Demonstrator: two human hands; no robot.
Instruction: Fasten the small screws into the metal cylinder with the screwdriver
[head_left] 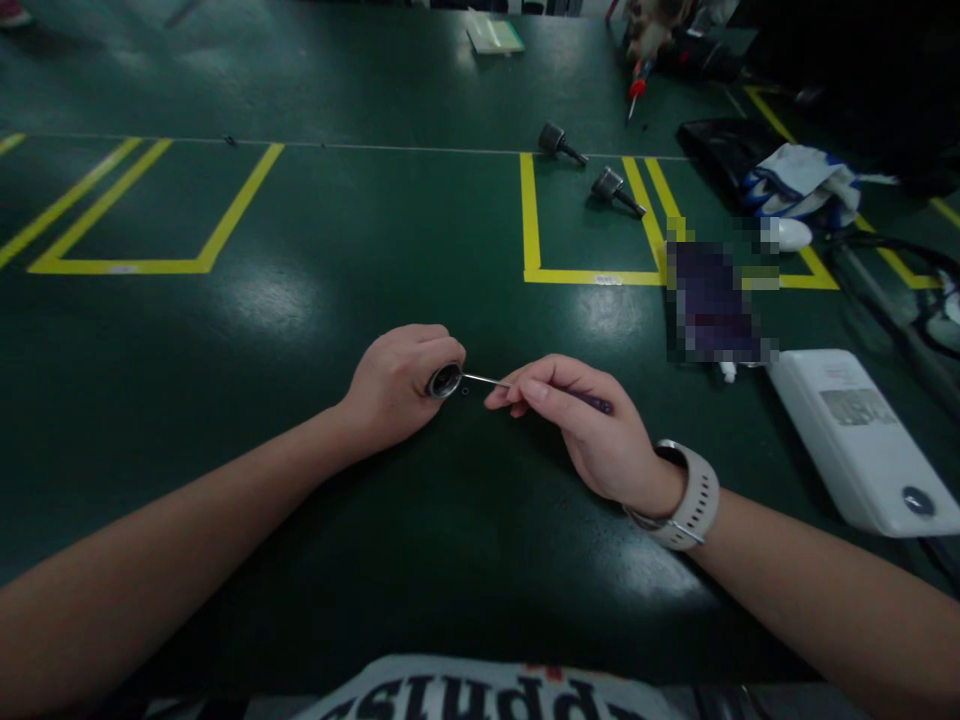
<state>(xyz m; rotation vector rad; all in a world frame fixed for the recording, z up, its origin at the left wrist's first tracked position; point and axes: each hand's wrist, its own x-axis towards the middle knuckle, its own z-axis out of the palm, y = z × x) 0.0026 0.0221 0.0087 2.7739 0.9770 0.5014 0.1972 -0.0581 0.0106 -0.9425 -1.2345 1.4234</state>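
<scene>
In the right hand (592, 425), pinches a thin tool (589, 400) between fingers, right of the hollow metal part (445, 381), aiming its long axis leftward at the mouth. In the left hand (401, 385), clamps fingers round that part, facing its mouth rightward. Has two metal pieces (609, 185) beyond it.

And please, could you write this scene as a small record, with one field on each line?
Left grip: closed around a metal part, open end showing
Right grip: holds a thin tool
Tool tip: at the part's opening; depth unclear
Right wrist: pale watch
Surface: green table
Farther back: two metal pieces, near yellow tape
Right side: white device, with cloth beyond it
</scene>
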